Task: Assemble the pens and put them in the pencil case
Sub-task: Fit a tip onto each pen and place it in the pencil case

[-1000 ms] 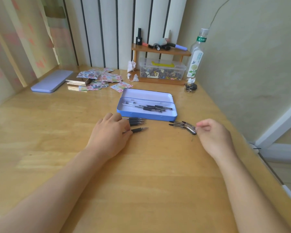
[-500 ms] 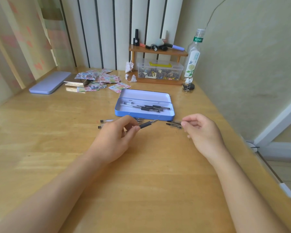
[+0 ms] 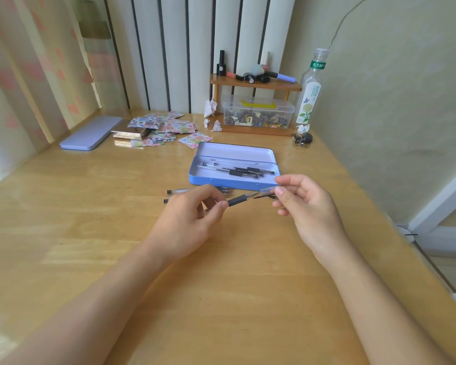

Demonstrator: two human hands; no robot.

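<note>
I see the open pencil case (image 3: 233,181) mid-surface (image 3: 90,206) with pens (image 3: 244,172) in it. Just before it my left hand (image 3: 187,219) and right hand (image 3: 304,206) face each other. Loose pen parts (image 3: 178,191) lie left of the case front. A shelf (image 3: 256,85) stands behind.

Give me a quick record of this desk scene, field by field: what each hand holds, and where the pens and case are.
left hand: holds a clear pen with black rubber grip, tip towards the other hand
right hand: fingers pinch a clear plastic pen cap
open blue metal pencil case: on the wooden desk, several pens inside
loose pen parts: on the desk before the case
closed lilac tin: far left
</note>
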